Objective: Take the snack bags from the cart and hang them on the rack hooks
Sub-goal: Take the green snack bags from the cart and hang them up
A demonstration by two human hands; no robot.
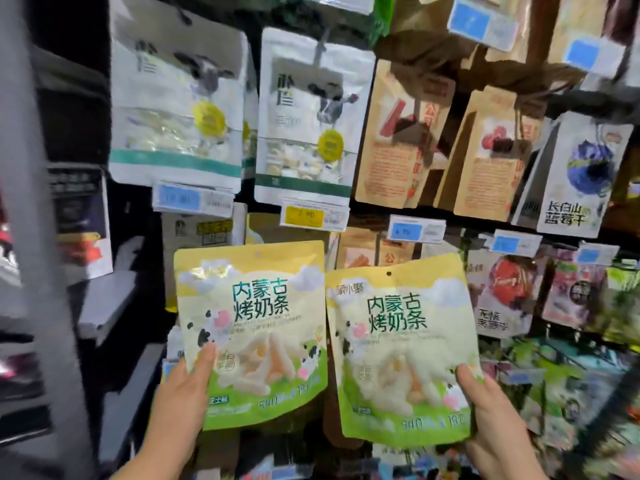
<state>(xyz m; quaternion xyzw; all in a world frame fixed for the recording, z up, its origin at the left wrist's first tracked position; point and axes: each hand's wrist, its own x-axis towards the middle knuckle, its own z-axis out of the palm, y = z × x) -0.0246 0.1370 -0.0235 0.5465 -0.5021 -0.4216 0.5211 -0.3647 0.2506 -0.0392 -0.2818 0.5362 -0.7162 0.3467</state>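
I hold two yellow-green snack bags with cow pictures up in front of the rack. My left hand (188, 386) grips the lower left corner of the left snack bag (252, 327), thumb on its front. My right hand (491, 407) grips the lower right corner of the right snack bag (401, 344), thumb on its front. The right bag shows a small hang hole near its top edge. Both bags are upright and side by side, almost touching. The cart is out of view.
White cow-print bags (304, 119) hang above on hooks, with brown paper bags (405, 133) and a blueberry bag (581, 174) to the right. Price tags (313, 216) sit at hook ends. More hanging bags (505, 292) fill the right side. A grey shelf post (31, 237) stands at the left.
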